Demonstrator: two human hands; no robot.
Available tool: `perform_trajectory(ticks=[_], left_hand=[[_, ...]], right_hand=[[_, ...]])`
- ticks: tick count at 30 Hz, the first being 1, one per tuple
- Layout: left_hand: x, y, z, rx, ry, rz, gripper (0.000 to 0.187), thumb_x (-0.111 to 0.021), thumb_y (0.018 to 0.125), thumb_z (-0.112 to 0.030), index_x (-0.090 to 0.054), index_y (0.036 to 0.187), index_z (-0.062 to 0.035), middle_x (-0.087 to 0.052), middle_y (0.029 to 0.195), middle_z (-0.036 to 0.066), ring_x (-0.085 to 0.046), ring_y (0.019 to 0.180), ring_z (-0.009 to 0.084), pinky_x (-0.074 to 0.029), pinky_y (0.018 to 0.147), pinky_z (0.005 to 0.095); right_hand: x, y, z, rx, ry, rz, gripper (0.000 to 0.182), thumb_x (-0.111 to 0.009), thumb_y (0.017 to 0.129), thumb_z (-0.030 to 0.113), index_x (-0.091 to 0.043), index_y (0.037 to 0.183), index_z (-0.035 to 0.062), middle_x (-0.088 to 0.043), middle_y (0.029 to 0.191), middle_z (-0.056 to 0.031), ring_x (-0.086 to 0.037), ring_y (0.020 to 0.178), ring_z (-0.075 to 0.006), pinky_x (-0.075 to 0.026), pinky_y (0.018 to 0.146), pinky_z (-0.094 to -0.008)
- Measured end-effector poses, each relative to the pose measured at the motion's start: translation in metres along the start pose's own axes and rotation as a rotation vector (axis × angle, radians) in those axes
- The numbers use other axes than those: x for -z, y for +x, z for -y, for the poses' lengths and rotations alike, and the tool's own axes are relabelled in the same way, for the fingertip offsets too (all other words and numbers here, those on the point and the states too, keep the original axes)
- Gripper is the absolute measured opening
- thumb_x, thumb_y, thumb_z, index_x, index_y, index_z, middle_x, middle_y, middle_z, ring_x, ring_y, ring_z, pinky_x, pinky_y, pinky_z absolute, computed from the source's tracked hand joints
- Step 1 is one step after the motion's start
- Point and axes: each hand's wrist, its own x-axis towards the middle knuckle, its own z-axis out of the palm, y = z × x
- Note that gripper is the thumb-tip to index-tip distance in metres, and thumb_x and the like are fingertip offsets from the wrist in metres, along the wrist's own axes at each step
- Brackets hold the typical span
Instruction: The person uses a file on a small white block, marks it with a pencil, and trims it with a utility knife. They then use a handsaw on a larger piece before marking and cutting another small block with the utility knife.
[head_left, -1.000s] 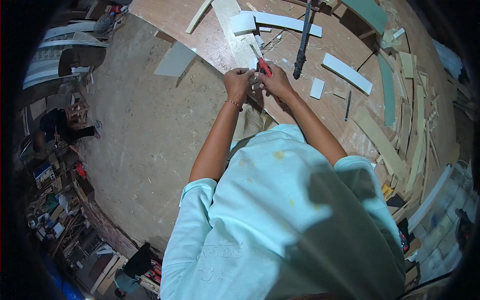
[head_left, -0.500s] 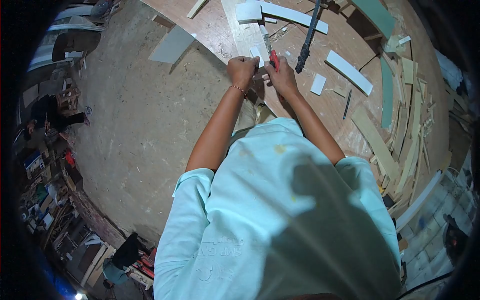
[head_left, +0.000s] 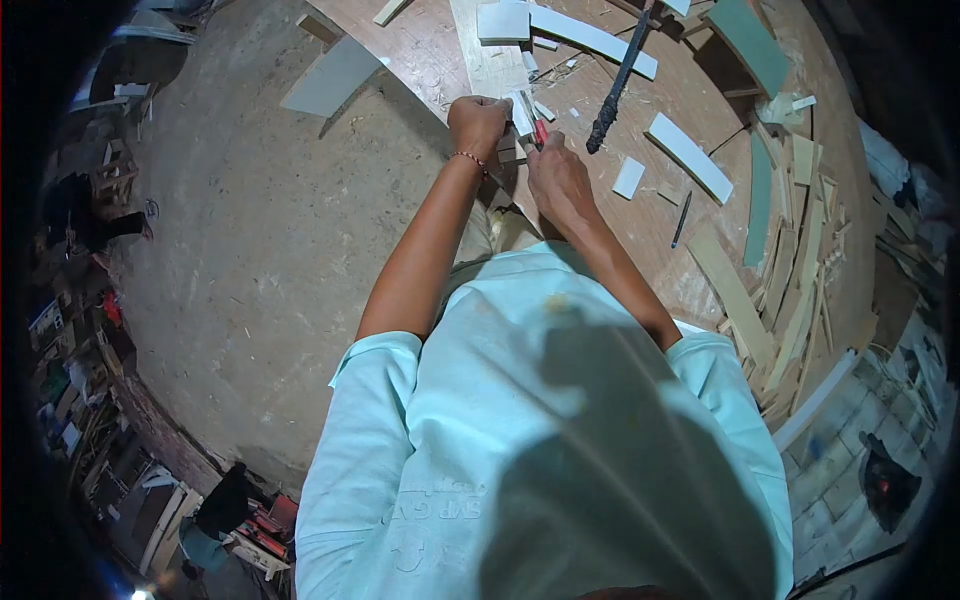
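At the table edge, my left hand (head_left: 478, 128) is closed, thumb and fingers pinching a small white piece (head_left: 521, 114). Just to its right, my right hand (head_left: 560, 180) is wrapped around a red-handled utility knife (head_left: 541, 131). The knife's metal blade lies close along the right side of the white piece; whether it touches is too small to tell. Part of the handle is hidden by my right fingers. Small offcuts and shavings lie around the blade.
On the wooden table (head_left: 660, 220) lie a white block (head_left: 503, 22), curved white strips (head_left: 690, 158), a small white rectangle (head_left: 628, 178), a pencil (head_left: 682, 219) and a dark rod (head_left: 620, 85). Wood strips (head_left: 795, 300) pile at the right. A person (head_left: 85, 215) is at the far left.
The white piece and the knife blade have shifted relative to each other, with the blade now lower beside the piece. My right hand has drawn slightly back toward me. The view has shifted a little.
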Motion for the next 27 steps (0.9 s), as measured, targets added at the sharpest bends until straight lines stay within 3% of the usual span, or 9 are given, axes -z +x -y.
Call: perform_trajectory(ticks=[27], left_hand=[[-0.002,0.007,0.008,0.039,-0.087,0.018,0.021,-0.068,0.063,-0.017,-0.060,0.054,0.0006,-0.057,0.049,0.008,-0.054,0.042,0.0130,-0.043,0.044,0.0251]], right_hand=[[-0.006,0.005,0.004,0.080,-0.106,0.021,0.027,-0.041,0.082,0.020,-0.041,0.087,-0.0062,-0.055,0.071,-0.0270,-0.055,0.070,-0.0408,-0.042,0.062,-0.0457]])
